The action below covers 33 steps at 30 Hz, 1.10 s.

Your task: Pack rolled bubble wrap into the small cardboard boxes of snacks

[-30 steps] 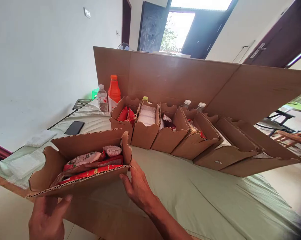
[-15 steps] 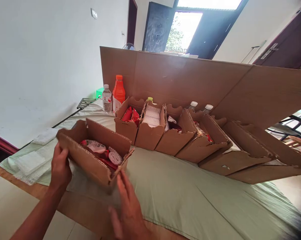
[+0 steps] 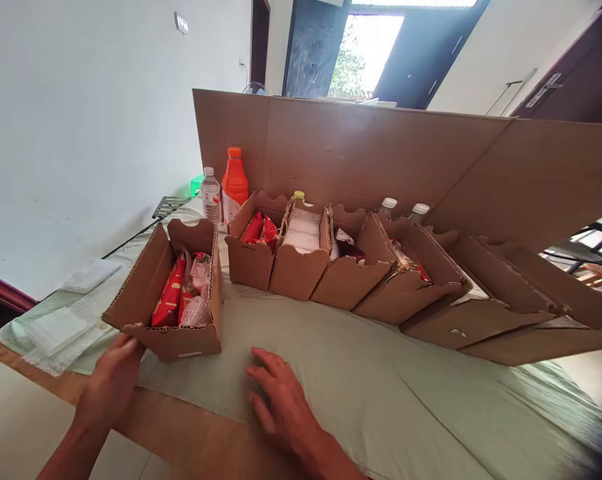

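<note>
A cardboard box (image 3: pixel 181 341) stands at the left of the cloth-covered table, its narrow end facing me. Red packets (image 3: pixel 169 293) and a bubble-wrapped item (image 3: pixel 197 312) lie inside it. My left hand (image 3: pixel 111 377) is at the box's near left corner, with its fingertips partly hidden by the box; whether it grips the box cannot be made out. Over the green cloth (image 3: pixel 331 360), to the right of the box, my right hand (image 3: pixel 281 400) has its fingers spread and holds nothing.
Several cardboard boxes (image 3: pixel 295 273) stand in a row before a tall cardboard panel (image 3: pixel 381 153). An orange bottle (image 3: pixel 235 180) and a clear bottle (image 3: pixel 211 197) stand behind at the left. Bubble wrap sheets (image 3: pixel 63 330) lie at the left edge.
The box has turned from lying crosswise to pointing away from me. My right hand has let go of its corner and moved right; my left hand has slid lower along it.
</note>
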Each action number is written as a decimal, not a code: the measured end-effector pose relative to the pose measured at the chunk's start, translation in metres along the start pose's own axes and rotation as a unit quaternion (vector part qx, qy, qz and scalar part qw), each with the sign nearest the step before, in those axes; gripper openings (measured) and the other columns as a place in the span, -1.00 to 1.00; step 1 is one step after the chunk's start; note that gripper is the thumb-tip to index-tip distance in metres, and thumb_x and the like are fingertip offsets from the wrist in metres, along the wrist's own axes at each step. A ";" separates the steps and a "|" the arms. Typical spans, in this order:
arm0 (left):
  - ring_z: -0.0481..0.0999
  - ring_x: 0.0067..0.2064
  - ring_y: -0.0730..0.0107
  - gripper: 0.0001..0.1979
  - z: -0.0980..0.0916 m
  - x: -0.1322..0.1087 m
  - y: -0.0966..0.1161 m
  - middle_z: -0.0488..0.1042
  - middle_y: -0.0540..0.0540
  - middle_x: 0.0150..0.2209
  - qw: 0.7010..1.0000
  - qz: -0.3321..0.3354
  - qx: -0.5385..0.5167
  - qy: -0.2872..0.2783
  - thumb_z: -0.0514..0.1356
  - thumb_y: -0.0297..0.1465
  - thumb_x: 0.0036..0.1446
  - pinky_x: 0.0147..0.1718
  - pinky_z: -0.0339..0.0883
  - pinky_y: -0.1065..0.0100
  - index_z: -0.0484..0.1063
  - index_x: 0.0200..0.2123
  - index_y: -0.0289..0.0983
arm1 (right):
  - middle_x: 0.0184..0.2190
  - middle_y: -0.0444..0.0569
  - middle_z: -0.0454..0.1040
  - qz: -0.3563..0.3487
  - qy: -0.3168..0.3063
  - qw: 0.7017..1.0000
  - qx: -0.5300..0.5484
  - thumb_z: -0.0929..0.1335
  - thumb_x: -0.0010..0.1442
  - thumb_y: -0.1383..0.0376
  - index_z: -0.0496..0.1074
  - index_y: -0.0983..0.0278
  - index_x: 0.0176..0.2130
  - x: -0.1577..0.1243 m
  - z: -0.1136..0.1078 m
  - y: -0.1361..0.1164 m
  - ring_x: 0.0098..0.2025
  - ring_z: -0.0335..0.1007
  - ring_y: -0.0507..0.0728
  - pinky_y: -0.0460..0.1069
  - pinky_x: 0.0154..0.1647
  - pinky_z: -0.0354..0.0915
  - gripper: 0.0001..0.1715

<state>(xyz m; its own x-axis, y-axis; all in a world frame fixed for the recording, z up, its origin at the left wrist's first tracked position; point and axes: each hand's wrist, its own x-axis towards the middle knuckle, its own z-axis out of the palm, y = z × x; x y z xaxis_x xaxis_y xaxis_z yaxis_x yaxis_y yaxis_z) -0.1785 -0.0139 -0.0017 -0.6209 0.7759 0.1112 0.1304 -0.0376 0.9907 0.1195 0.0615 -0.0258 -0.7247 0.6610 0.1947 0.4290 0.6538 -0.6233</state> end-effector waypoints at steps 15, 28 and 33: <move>0.52 0.11 0.00 -0.39 0.025 0.093 0.001 0.56 -0.21 0.04 0.993 0.037 0.059 -0.091 0.39 -0.02 -0.04 0.06 0.44 0.11 0.40 0.00 -0.23 | 0.43 0.20 0.10 -0.007 -0.016 0.977 0.213 0.36 0.15 0.39 0.04 0.28 0.43 0.115 0.035 -0.004 0.44 0.06 0.28 0.28 0.40 0.12 -0.06; 0.52 0.13 -0.06 -0.24 0.074 0.179 0.007 0.58 -0.22 0.08 0.984 0.057 0.108 -0.133 0.35 0.06 -0.17 0.07 0.44 0.04 0.40 0.05 -0.25 | 0.28 0.16 0.36 0.010 0.035 0.984 0.176 0.37 0.12 0.39 0.32 0.34 0.27 0.102 0.042 0.002 0.33 0.25 0.20 0.13 0.38 0.15 -0.27; 0.44 0.18 -0.36 -0.38 0.081 0.135 -0.011 0.53 -0.27 0.11 0.963 0.077 0.224 -0.124 0.07 -0.03 0.16 0.03 0.35 -0.36 0.28 0.19 -0.25 | 0.14 0.03 0.54 0.016 0.018 0.991 0.128 0.40 0.20 0.37 0.49 0.29 0.12 0.103 0.043 -0.006 0.21 0.41 0.11 -0.04 0.28 0.23 -0.52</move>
<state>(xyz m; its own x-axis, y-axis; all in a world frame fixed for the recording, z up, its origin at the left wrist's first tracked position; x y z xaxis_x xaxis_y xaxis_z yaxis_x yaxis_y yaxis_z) -0.2007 0.1422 -0.0040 -0.3707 0.9116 0.1779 0.5623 0.0678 0.8242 0.0193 0.1102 -0.0344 -0.6909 0.6959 0.1962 0.2971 0.5206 -0.8004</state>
